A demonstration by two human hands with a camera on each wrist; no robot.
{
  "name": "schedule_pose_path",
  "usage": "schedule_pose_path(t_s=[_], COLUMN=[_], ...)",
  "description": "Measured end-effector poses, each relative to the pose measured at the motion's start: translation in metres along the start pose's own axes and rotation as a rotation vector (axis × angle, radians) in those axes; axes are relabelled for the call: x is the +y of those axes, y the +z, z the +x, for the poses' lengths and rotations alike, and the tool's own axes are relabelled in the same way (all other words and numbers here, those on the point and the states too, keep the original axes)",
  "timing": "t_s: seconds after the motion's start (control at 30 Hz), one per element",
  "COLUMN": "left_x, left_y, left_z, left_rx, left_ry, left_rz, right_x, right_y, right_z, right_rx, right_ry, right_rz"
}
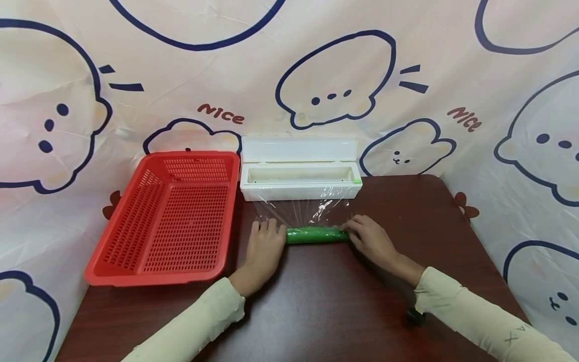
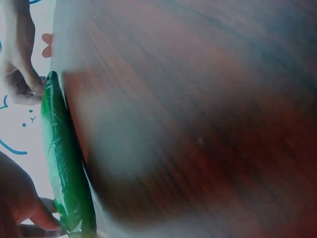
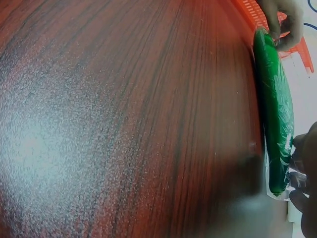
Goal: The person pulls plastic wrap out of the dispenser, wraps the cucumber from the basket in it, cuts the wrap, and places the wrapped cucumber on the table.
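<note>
A green cucumber [image 1: 316, 235] lies crosswise on the table with clear cling film [image 1: 307, 211] over it. From the cucumber the film stretches back to a white dispenser box [image 1: 300, 191] with its lid raised. My left hand [image 1: 264, 246] is at the cucumber's left end, where thumb and fingers pinch the film. At the other end, my right hand [image 1: 373, 241] also pinches the film edge beside the tip. The right wrist view shows the film clinging in wrinkles along the cucumber [image 3: 276, 109], and the left wrist view shows its shiny wrapped side [image 2: 67, 158].
A red perforated basket [image 1: 217, 274] stands on the left, close to the dispenser. A small dark object [image 1: 415, 317] lies partly under my right sleeve. Behind the brown table [image 1: 325, 311] hangs a cartoon-printed cloth [image 1: 253, 75].
</note>
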State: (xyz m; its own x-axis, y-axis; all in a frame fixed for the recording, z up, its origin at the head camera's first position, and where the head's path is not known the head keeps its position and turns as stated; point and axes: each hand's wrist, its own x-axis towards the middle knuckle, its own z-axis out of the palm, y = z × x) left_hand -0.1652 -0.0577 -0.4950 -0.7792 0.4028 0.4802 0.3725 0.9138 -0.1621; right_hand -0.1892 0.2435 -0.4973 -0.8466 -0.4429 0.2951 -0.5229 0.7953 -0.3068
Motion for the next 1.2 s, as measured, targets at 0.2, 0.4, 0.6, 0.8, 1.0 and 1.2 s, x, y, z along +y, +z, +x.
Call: schedule_pose_path(t_s=[0.2,0.4,0.6,0.8,1.0,1.2], left_x=[0.005,0.010,0.013,0.014,0.014,0.016], left_y=[-0.004,-0.007,-0.006,-0.003,0.000,0.002], left_z=[0.002,0.002,0.002,0.003,0.003,0.001], left_rx=[-0.116,-0.203,-0.272,-0.225,-0.178,-0.139], left_ry=[0.032,0.056,0.108,0.131,0.095,0.045], left_rz=[0.110,0.175,0.203,0.241,0.196,0.152], right_x=[-0.002,-0.001,-0.001,-0.002,-0.005,-0.007], right_y=[0.000,0.001,0.001,0.005,0.008,0.009], right_z=[0.001,0.002,0.003,0.002,0.003,0.004], right_rx=[-0.052,-0.086,-0.095,-0.058,-0.045,-0.072], right_ry=[-0.007,-0.071,-0.089,-0.147,-0.201,-0.162], right_rz=[-0.069,-0.152,-0.180,-0.240,-0.197,-0.201])
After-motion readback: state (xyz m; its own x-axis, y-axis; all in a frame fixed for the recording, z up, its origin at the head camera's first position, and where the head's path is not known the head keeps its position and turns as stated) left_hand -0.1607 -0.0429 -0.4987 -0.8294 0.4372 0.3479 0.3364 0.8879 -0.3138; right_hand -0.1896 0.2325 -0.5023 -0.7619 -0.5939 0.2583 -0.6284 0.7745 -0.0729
